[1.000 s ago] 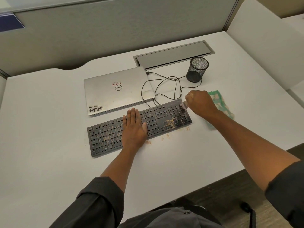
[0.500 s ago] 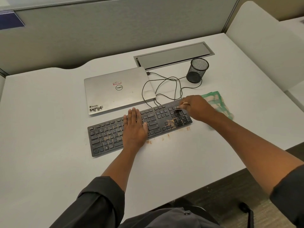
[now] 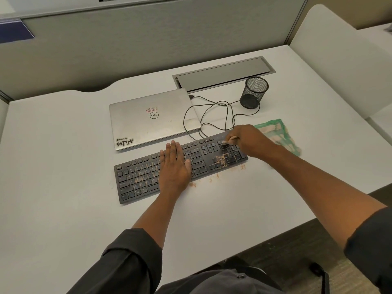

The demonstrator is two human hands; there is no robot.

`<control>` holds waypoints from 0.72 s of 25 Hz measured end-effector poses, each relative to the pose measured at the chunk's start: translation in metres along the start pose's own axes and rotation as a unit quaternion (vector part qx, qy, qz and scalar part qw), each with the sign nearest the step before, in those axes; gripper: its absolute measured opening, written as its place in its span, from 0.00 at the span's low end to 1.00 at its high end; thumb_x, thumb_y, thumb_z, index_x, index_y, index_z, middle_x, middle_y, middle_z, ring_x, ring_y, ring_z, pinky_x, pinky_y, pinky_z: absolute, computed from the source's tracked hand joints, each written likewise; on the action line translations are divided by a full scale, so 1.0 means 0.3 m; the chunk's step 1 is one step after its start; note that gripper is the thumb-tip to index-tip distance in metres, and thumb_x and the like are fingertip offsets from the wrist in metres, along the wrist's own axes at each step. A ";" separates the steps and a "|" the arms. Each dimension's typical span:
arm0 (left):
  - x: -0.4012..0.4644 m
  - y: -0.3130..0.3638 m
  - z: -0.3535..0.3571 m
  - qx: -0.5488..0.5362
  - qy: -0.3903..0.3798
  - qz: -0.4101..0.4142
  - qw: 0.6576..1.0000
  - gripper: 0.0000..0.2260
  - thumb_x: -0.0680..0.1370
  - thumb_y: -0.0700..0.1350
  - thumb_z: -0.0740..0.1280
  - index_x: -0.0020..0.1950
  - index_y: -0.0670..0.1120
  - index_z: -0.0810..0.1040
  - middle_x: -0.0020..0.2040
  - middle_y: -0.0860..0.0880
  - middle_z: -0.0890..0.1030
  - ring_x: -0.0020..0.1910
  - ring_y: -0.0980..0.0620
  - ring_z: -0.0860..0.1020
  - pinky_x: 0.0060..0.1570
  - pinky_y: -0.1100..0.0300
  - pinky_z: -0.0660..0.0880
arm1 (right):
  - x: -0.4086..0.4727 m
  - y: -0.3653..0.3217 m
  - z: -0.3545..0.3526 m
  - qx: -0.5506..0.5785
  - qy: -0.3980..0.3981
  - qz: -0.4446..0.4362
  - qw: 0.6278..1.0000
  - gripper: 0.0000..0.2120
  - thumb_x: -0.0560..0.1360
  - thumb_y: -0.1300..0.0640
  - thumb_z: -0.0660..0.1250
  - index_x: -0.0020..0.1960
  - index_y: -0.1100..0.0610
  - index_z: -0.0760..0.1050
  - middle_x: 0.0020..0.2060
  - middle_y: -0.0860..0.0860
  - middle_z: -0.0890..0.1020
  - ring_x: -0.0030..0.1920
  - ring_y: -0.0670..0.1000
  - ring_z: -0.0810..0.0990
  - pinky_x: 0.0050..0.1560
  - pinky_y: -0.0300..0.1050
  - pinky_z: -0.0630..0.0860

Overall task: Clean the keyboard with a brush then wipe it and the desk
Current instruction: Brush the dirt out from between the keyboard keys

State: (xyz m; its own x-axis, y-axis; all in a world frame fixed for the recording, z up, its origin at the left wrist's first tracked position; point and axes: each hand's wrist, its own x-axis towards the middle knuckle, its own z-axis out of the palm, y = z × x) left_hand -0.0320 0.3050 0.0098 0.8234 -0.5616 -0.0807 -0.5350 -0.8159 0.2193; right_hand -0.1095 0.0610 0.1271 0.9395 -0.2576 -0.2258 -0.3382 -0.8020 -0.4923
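Since a moment ago the right hand [image 3: 249, 141] has slid a little leftward along the number pad, fingers curled round a small brush [image 3: 228, 141] whose bristles touch the keys. Left hand [image 3: 175, 166] stays flat, fingers straight, pressing the middle of the black keyboard [image 3: 137, 179]. Brown crumbs [image 3: 219, 160] lie on the keys and the white desk [image 3: 63, 166]. Just behind the right wrist lies a green cloth [image 3: 275, 132]
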 end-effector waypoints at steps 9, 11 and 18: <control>0.000 0.004 -0.004 -0.004 0.010 0.004 1.000 0.35 0.80 0.58 0.35 0.83 0.40 0.43 0.83 0.42 0.45 0.82 0.46 0.41 0.79 0.49 0.36 | 0.029 0.056 -0.095 -0.009 0.088 0.039 0.995 0.06 0.77 0.60 0.67 0.49 0.59 0.83 0.46 0.55 0.83 0.49 0.57 0.80 0.48 0.47 0.72; 0.001 0.003 -0.003 -0.003 0.010 0.003 1.000 0.35 0.80 0.58 0.35 0.83 0.40 0.44 0.83 0.42 0.45 0.82 0.46 0.41 0.79 0.49 0.36 | 0.051 0.016 -0.076 -0.033 0.024 0.045 0.998 0.07 0.78 0.60 0.67 0.51 0.59 0.83 0.48 0.56 0.83 0.52 0.58 0.80 0.50 0.46 0.72; 0.005 0.003 0.001 -0.003 0.007 0.000 1.000 0.34 0.80 0.58 0.36 0.83 0.41 0.43 0.83 0.42 0.44 0.82 0.46 0.41 0.80 0.48 0.37 | 0.062 -0.056 -0.057 0.015 0.056 0.010 0.998 0.06 0.77 0.60 0.67 0.50 0.56 0.83 0.47 0.53 0.83 0.47 0.53 0.80 0.49 0.46 0.76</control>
State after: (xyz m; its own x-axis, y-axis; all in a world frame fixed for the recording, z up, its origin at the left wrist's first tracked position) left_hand -0.0314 0.3036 0.0095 0.8266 -0.5588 -0.0664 -0.5332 -0.8154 0.2253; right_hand -0.0854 0.0604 0.1457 0.9320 -0.3338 -0.1413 -0.3573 -0.7801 -0.5136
